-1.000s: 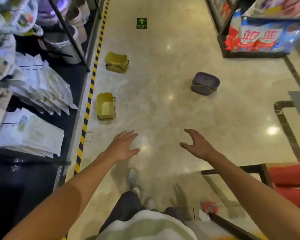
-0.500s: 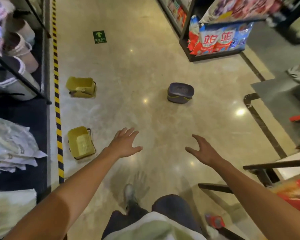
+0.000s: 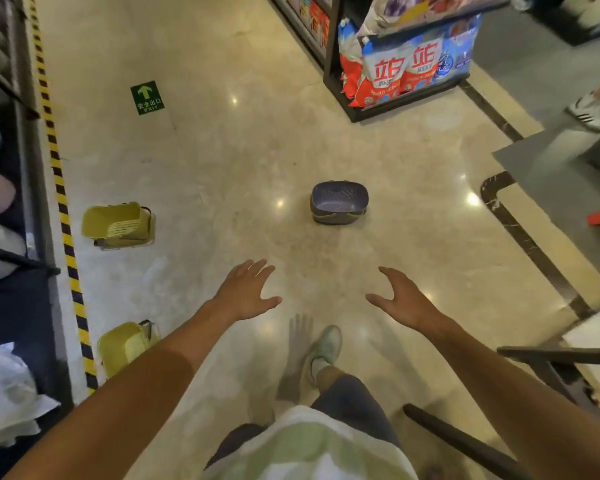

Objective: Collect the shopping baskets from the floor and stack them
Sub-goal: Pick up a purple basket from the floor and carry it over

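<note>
Three shopping baskets lie on the shiny shop floor. A purple-grey basket (image 3: pixel 338 201) sits upside down ahead, slightly right of centre. One yellow basket (image 3: pixel 116 225) lies tipped on its side at the left by the striped line. A second yellow basket (image 3: pixel 125 346) lies nearer me at the lower left, partly hidden by my left forearm. My left hand (image 3: pixel 246 291) and my right hand (image 3: pixel 400 297) are stretched out in front of me with fingers spread, holding nothing, well short of the purple-grey basket.
A yellow-black striped line (image 3: pixel 61 195) runs along the dark shelving (image 3: pixel 11 188) at the left. A rack of detergent bags (image 3: pixel 406 64) stands far right. A dark metal rail (image 3: pixel 555 356) is at my right. Another person's shoe (image 3: pixel 591 110) shows at the right edge.
I have walked forward and turned right: the purple-grey basket is nearer and more central, the yellow baskets have slid left and down. Both hands stay spread and empty.
</note>
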The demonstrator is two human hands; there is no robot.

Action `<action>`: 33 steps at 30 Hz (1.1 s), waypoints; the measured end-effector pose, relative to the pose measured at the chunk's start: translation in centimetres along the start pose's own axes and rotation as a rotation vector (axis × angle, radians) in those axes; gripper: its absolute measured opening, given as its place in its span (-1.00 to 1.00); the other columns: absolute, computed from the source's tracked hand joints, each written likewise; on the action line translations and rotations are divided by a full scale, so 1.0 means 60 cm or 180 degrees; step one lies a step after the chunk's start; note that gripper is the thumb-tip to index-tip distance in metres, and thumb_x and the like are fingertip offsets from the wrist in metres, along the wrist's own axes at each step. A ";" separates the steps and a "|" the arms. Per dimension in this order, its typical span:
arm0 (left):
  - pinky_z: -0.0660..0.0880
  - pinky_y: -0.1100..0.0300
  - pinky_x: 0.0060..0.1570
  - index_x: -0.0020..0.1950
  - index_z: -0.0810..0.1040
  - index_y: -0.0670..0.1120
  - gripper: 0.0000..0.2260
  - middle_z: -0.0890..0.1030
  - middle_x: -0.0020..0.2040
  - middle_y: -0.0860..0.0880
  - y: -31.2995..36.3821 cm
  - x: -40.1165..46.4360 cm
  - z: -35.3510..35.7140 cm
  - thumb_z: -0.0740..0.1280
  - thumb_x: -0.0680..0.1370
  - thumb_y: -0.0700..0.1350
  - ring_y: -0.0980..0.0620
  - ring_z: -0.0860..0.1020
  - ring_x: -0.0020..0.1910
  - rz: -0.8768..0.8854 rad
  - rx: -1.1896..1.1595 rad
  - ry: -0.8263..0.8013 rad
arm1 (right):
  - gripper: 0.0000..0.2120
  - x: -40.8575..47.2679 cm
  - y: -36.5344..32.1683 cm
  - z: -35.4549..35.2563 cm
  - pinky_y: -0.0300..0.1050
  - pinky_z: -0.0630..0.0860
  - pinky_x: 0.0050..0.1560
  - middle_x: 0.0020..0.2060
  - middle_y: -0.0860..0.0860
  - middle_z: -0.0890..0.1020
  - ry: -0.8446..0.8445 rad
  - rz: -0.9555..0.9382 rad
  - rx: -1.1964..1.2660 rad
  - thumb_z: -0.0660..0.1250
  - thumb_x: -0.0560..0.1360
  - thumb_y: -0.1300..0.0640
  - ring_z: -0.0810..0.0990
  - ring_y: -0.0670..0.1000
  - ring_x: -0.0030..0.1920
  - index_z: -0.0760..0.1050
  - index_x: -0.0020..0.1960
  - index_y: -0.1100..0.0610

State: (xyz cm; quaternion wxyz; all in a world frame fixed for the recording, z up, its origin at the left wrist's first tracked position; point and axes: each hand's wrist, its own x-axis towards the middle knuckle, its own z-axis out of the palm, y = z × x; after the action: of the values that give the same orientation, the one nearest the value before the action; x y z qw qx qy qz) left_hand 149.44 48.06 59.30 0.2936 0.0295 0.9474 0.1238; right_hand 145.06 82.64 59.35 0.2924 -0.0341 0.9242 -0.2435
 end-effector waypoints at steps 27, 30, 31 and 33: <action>0.02 0.05 0.57 0.64 0.09 -0.02 -0.24 0.08 0.65 -0.04 0.030 0.687 -0.244 0.31 0.57 0.24 -0.06 0.08 0.61 -0.0223 -0.0668 -0.0101 | -0.08 0.657 0.087 -0.347 0.07 0.25 0.49 0.56 0.05 0.23 -0.0557 0.0456 -0.0246 0.48 0.43 -0.15 0.23 0.10 0.53 0.08 0.60 0.08; 0.00 0.04 0.58 0.65 0.07 -0.03 -0.23 0.06 0.65 -0.04 0.022 0.752 -0.227 0.33 0.57 0.21 -0.05 0.06 0.61 -0.0304 -0.0746 -0.0197 | -0.07 0.737 0.109 -0.346 0.06 0.27 0.47 0.56 0.07 0.23 -0.0722 0.0407 -0.0437 0.48 0.43 -0.17 0.24 0.12 0.52 0.06 0.61 0.07; 0.00 0.04 0.58 0.65 0.06 -0.03 -0.22 0.05 0.65 -0.04 0.017 0.779 -0.219 0.33 0.57 0.20 -0.05 0.05 0.62 -0.0353 -0.0745 -0.0248 | -0.06 0.770 0.120 -0.343 0.07 0.27 0.46 0.56 0.07 0.23 -0.0789 0.0425 -0.0442 0.48 0.43 -0.17 0.24 0.12 0.52 0.05 0.61 0.06; 0.00 0.03 0.58 0.65 0.04 -0.03 -0.21 0.04 0.65 -0.03 0.007 0.836 -0.196 0.35 0.56 0.20 -0.05 0.04 0.62 -0.0461 -0.0777 -0.0312 | -0.05 0.840 0.144 -0.327 0.08 0.27 0.45 0.56 0.06 0.22 -0.0855 0.0427 -0.0416 0.48 0.43 -0.17 0.23 0.12 0.52 0.02 0.61 0.04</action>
State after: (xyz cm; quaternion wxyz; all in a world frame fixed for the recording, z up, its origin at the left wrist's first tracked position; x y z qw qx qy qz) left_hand 101.38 52.39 41.23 0.3490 -0.0688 0.9095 0.2149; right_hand 93.17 88.34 42.84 0.4260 -0.0235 0.8908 -0.1560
